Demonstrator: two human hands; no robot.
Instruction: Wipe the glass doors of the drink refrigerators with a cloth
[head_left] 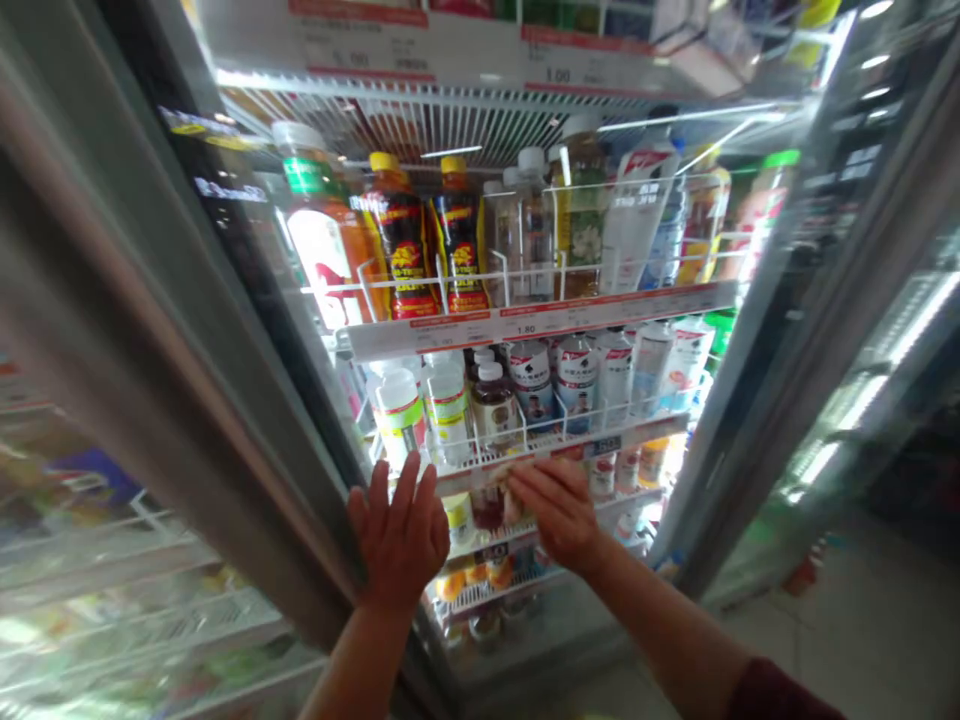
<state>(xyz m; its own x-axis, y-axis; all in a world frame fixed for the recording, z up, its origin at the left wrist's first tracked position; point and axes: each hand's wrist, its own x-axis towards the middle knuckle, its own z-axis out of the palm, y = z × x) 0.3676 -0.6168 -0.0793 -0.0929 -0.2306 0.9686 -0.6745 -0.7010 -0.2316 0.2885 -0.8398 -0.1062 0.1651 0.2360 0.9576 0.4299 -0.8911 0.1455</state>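
Observation:
My left hand (403, 530) is raised with its fingers stretched and spread, beside the dark door frame (300, 400) of a lit drinks fridge. It looks laid against the glass, though I cannot be sure of the contact. To its right, my right hand (556, 508) is closed on a pale, crumpled cloth (514, 503), mostly covered by the fingers. The cloth is in front of a lower shelf's price strip (637, 436). Behind the hands stand clear bottles with yellow-green labels (446, 405) and a dark bottle with a white cap (493, 405).
An upper shelf holds dark bottles with yellow caps (463, 235) and a large orange-brown bottle (322, 230). Its red-and-white price strip (540, 322) runs across. Another glass-fronted case (112, 540) stands left. Pale floor (832, 640) shows at lower right.

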